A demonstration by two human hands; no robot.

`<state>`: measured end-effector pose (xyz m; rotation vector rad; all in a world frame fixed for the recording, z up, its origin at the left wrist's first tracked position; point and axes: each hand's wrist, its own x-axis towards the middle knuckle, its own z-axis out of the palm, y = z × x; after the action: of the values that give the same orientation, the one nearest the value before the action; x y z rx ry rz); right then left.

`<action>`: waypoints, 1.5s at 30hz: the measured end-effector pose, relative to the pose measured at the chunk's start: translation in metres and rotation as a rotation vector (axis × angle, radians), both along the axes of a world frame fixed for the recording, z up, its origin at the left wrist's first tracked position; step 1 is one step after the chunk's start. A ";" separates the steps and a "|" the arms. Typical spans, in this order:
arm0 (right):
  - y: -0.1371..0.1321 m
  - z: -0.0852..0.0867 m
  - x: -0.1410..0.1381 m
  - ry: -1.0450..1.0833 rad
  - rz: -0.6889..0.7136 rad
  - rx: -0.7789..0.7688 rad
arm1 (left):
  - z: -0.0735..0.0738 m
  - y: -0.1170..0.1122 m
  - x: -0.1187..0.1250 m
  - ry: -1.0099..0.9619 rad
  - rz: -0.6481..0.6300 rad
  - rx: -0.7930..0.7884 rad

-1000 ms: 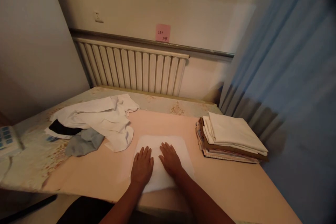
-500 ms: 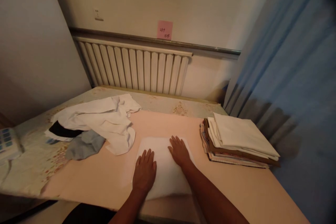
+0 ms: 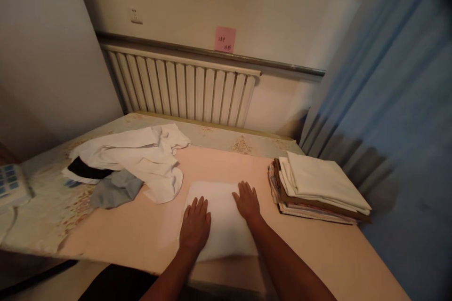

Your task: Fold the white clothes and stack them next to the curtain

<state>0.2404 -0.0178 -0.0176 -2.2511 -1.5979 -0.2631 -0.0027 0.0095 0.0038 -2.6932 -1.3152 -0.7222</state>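
Note:
A white folded cloth [image 3: 226, 230] lies flat near the front edge of the table, on a peach-coloured cover [image 3: 155, 240]. On its left side rests my left hand [image 3: 195, 223], palm down with the fingers stretched out. My right hand [image 3: 247, 202] lies flat at its upper right edge, thumb apart from the fingers. Neither hand grips anything. Parts of the cloth's side edges are hidden under the hands.
Rumpled white fabric [image 3: 141, 150] lies to the left, with a grey cloth piece [image 3: 116, 189] beside it. A stack of folded fabrics [image 3: 325, 183] stands at the right. A blue curtain [image 3: 395, 103] hangs along the right side; a radiator [image 3: 187, 87] is behind the table.
My right hand has slid a little to the right and outward, toward the cloth's right edge. My left hand stays in nearly the same place. The view has shifted slightly.

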 end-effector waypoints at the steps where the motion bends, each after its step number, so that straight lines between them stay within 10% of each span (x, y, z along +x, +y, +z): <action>1: -0.004 0.000 0.001 -0.001 -0.005 0.001 | 0.001 0.000 0.000 0.004 0.002 0.001; 29: -0.165 0.009 -0.017 -0.110 0.129 -0.152 | 0.003 -0.001 0.002 -0.001 -0.016 -0.015; 36: -0.142 0.028 -0.036 -0.089 0.148 -0.049 | -0.002 0.000 0.000 0.001 -0.009 -0.012; 45: -0.129 0.001 -0.045 -0.152 0.213 0.016 | -0.001 0.001 0.018 0.047 0.034 -0.077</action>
<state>0.1950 -0.1472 -0.0164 -2.0695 -1.8899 -0.3958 0.0150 0.0109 0.0030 -2.7214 -1.4019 -0.6135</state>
